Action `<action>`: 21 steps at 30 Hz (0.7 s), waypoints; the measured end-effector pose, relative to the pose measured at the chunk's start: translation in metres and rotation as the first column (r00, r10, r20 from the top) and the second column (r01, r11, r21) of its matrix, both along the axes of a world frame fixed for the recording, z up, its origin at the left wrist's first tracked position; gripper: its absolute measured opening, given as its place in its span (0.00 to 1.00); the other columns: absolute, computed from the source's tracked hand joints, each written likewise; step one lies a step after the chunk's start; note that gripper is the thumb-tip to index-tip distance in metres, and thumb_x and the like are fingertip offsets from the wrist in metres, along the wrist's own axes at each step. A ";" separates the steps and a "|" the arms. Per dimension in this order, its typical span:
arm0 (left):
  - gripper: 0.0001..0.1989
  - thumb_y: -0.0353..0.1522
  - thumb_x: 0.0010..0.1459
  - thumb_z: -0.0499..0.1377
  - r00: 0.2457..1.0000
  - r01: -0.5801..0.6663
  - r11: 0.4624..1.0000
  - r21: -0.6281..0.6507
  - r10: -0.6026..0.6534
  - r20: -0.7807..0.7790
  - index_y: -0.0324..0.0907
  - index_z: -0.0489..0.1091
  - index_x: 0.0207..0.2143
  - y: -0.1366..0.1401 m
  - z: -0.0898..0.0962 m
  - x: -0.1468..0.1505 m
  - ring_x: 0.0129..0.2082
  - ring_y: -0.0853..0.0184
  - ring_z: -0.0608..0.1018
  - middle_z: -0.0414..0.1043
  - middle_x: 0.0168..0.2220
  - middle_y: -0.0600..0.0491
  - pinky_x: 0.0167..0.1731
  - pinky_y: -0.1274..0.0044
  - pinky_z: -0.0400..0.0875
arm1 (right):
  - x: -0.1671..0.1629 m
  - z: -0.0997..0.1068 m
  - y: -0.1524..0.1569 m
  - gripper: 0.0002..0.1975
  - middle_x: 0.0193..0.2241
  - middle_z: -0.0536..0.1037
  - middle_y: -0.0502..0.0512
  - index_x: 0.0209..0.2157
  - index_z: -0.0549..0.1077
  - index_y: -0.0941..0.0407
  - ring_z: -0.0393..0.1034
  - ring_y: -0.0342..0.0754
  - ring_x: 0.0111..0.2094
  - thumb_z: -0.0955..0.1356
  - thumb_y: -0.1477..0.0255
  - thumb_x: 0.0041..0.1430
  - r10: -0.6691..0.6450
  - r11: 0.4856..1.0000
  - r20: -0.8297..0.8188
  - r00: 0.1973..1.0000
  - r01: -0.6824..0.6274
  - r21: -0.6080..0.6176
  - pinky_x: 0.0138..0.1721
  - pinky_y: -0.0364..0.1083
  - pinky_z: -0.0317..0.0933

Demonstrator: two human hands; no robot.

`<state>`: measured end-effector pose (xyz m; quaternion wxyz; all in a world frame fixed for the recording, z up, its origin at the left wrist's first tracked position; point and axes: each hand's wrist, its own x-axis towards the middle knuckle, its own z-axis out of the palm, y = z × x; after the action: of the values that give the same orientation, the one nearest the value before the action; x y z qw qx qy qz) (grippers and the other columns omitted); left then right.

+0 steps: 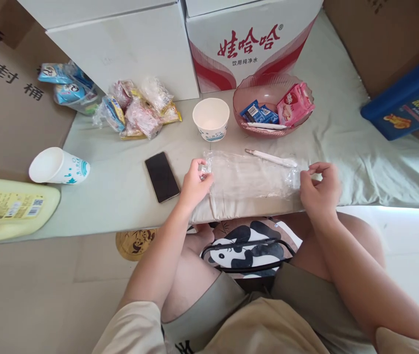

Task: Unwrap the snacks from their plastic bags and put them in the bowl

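Observation:
A clear plastic bag point(249, 179) lies flat and stretched sideways on the cloth in front of me. My left hand point(197, 181) pinches its crumpled left end between thumb and fingers. At the other end, my right hand point(320, 189) is curled with its fingertips at the bunched right corner; the exact grip there is partly hidden. Along the bag's upper right edge rests a white pen-like stick point(271, 158) with a brownish tip. A black phone point(162, 177) lies just left of my left hand. Beyond the bag stands an upright white paper cup point(211, 119).
A pink ribbed bowl point(244, 96) holds blue packets and a pink pouch. Wrapped snacks point(139, 110) and blue packs point(67, 86) sit back left. Another paper cup point(60, 165) lies tipped near a yellow jug point(13, 209). White boxes point(249, 46) line the back; a blue container point(408, 98) stands right.

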<state>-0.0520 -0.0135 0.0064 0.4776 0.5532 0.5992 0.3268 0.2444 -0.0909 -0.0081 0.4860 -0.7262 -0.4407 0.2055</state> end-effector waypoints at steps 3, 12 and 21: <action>0.16 0.26 0.50 0.61 0.993 0.000 0.998 0.062 0.007 -0.114 0.48 0.63 0.41 -0.002 0.001 -0.004 0.16 0.72 0.69 0.70 0.22 0.62 0.22 0.78 0.59 | 0.002 0.001 -0.003 0.02 0.36 0.74 0.52 0.33 0.69 0.53 0.62 0.42 0.22 0.66 0.70 0.57 -0.031 0.999 0.236 0.971 0.040 -0.033 0.31 0.48 0.62; 0.16 0.27 0.52 0.60 0.778 0.138 0.989 0.061 -0.070 -0.624 0.46 0.64 0.43 -0.009 0.016 -0.002 0.37 0.61 0.77 0.75 0.37 0.52 0.35 0.72 0.67 | 0.001 -0.012 -0.001 0.08 0.36 0.74 0.55 0.37 0.73 0.52 0.66 0.49 0.30 0.64 0.71 0.56 0.100 0.990 0.556 0.825 -0.027 -0.139 0.33 0.49 0.61; 0.20 0.29 0.58 0.60 0.788 0.193 0.934 0.301 0.036 -0.614 0.43 0.66 0.53 0.004 -0.006 0.007 0.53 0.50 0.74 0.74 0.49 0.42 0.54 0.60 0.69 | -0.001 -0.011 -0.007 0.16 0.42 0.74 0.62 0.46 0.76 0.54 0.68 0.58 0.42 0.63 0.77 0.59 0.277 0.960 0.685 0.674 -0.227 -0.165 0.47 0.57 0.65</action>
<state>-0.0452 -0.0091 0.0003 0.1663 0.7291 0.6295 0.2109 0.2432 -0.0976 -0.0189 0.2247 -0.6974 -0.6806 -0.0065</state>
